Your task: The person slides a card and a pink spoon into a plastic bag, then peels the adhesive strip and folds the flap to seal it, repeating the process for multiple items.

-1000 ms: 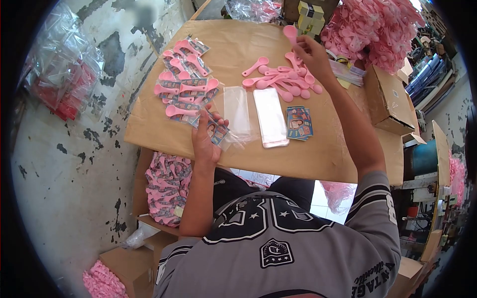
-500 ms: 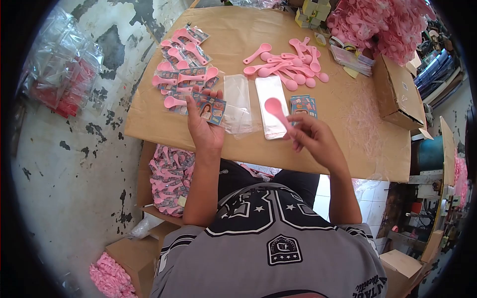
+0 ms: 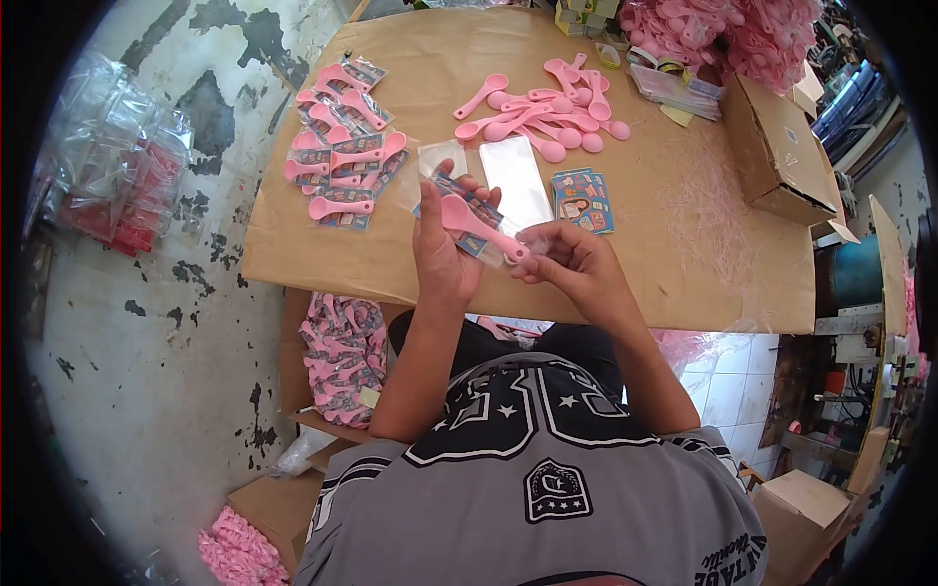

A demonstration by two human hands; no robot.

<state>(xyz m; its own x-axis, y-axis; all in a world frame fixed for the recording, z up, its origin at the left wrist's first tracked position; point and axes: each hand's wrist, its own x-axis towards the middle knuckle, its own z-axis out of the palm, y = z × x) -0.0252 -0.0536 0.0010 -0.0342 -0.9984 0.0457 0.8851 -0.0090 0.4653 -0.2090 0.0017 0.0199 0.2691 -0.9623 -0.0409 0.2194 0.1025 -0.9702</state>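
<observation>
the left hand [image 3: 451, 256] holds a clear packet with a printed card [image 3: 469, 210], and a pink spoon [image 3: 479, 227] lies over it, its handle end at the fingers of the right hand [image 3: 572, 262]. on the brown table [image 3: 674, 278], loose spoons [image 3: 547, 112] lie beyond the clear sleeves [image 3: 515, 181], with a card stack [image 3: 583, 200] just beside the sleeves.

Left hand [image 3: 451, 239] palm up with fingers raised, right hand [image 3: 572, 262] pinching beside it, both elbows bent.

Card stack [image 3: 583, 202] right of clear bag stack [image 3: 516, 184].
</observation>
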